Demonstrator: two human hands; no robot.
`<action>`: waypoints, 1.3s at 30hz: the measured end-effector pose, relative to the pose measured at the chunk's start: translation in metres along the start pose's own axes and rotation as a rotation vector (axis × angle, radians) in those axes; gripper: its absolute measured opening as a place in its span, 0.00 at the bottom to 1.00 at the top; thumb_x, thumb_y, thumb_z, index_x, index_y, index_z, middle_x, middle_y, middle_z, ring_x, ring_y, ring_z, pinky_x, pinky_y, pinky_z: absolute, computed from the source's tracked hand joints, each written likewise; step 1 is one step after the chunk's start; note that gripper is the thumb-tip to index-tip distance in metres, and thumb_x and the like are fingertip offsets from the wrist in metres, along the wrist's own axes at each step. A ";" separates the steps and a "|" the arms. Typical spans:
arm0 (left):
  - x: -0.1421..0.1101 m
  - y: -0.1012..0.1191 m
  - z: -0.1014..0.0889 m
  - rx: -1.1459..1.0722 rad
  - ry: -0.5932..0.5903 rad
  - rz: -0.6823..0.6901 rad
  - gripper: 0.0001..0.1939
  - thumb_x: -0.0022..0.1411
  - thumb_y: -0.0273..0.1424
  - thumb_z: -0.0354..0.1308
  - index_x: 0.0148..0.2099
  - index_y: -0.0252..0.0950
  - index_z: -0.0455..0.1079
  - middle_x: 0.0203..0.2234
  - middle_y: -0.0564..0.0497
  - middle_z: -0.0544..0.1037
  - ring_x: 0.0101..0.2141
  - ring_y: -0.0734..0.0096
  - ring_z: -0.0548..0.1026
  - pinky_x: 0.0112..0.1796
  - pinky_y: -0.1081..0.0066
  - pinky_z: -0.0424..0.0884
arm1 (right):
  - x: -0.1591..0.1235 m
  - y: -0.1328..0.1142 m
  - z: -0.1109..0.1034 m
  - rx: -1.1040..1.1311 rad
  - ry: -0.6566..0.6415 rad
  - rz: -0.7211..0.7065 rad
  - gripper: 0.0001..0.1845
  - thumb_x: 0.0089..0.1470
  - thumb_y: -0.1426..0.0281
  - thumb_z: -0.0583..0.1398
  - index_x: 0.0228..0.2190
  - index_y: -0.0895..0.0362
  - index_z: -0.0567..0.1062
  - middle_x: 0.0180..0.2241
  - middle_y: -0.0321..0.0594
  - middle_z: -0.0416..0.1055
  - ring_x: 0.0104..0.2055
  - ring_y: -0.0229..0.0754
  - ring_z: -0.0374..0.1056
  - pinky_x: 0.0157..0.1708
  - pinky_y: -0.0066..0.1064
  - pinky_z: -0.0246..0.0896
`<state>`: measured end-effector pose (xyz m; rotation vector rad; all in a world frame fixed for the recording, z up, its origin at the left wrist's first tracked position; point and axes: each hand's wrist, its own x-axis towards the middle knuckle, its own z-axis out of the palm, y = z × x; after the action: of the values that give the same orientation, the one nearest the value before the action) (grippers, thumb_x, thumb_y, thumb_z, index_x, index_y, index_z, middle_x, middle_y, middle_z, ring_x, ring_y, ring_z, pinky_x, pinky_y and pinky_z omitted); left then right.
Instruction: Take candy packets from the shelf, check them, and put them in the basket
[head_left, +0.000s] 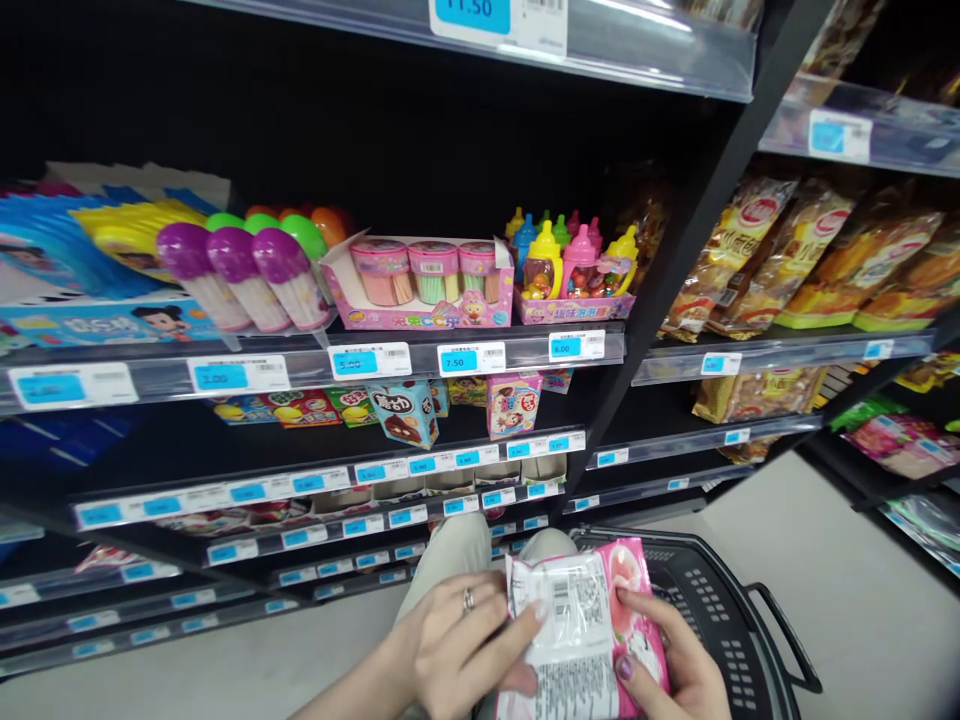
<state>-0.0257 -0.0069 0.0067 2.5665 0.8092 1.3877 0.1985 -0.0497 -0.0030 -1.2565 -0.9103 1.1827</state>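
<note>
Both my hands hold a pink and white snack packet point(581, 630) low in the view, its back with a barcode facing me. My left hand point(454, 650), with a ring on one finger, grips the packet's left edge, fingers curled onto it. My right hand point(675, 665) clasps its right side, thumb pressed on the front. Right behind the packet sits a black shopping basket point(709, 600).
A black shelf unit point(660, 260) holds sweets: purple mushroom-shaped tubes point(247, 275), a pink display box of cups point(420, 285), bottle-shaped candies point(570, 265). Blue price tags line the shelf edges. Bagged snacks point(810, 260) fill the right-hand shelves. Pale floor lies below.
</note>
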 end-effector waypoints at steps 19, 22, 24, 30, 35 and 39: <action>-0.009 0.009 0.038 -1.110 0.027 -1.140 0.17 0.47 0.43 0.59 0.29 0.32 0.65 0.20 0.53 0.65 0.24 0.73 0.63 0.29 0.73 0.61 | 0.008 0.020 0.002 -0.200 0.110 -0.189 0.13 0.38 0.60 0.64 0.26 0.55 0.76 0.28 0.42 0.74 0.29 0.44 0.70 0.28 0.27 0.65; -0.011 0.002 0.037 -0.742 0.094 -1.150 0.19 0.51 0.41 0.55 0.21 0.33 0.56 0.16 0.57 0.56 0.20 0.79 0.55 0.22 0.79 0.52 | 0.010 0.019 -0.007 -0.408 -0.009 -0.186 0.10 0.41 0.62 0.62 0.24 0.55 0.77 0.25 0.41 0.75 0.23 0.42 0.69 0.22 0.25 0.64; -0.012 -0.002 0.035 -0.567 0.078 -1.110 0.19 0.54 0.40 0.53 0.20 0.34 0.53 0.15 0.58 0.53 0.20 0.80 0.52 0.20 0.79 0.49 | 0.010 0.020 -0.008 -0.461 -0.022 -0.174 0.11 0.40 0.61 0.62 0.25 0.55 0.78 0.24 0.40 0.76 0.18 0.39 0.67 0.17 0.24 0.62; -0.011 -0.002 0.027 -0.418 0.062 -0.976 0.11 0.57 0.35 0.50 0.26 0.34 0.60 0.16 0.58 0.58 0.20 0.79 0.56 0.22 0.78 0.53 | 0.003 0.024 0.011 -0.273 0.120 -0.155 0.15 0.39 0.60 0.63 0.30 0.55 0.77 0.30 0.42 0.76 0.26 0.44 0.71 0.21 0.26 0.66; -0.013 -0.008 0.019 -0.725 0.035 -0.943 0.18 0.57 0.34 0.51 0.49 0.35 0.59 0.25 0.52 0.70 0.25 0.74 0.67 0.26 0.77 0.61 | 0.005 0.022 0.025 -0.099 0.059 -0.068 0.20 0.37 0.63 0.65 0.36 0.54 0.74 0.40 0.45 0.72 0.38 0.48 0.69 0.32 0.30 0.67; -0.016 -0.013 0.008 -0.671 -0.105 -0.867 0.16 0.47 0.34 0.61 0.40 0.34 0.70 0.25 0.51 0.72 0.26 0.72 0.68 0.28 0.76 0.64 | 0.006 0.021 0.023 0.028 0.010 0.047 0.23 0.37 0.63 0.65 0.38 0.54 0.73 0.39 0.45 0.73 0.36 0.47 0.70 0.32 0.32 0.67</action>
<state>-0.0316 -0.0029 -0.0143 1.4772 1.0245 0.9817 0.1743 -0.0410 -0.0210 -1.2659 -0.8580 1.2219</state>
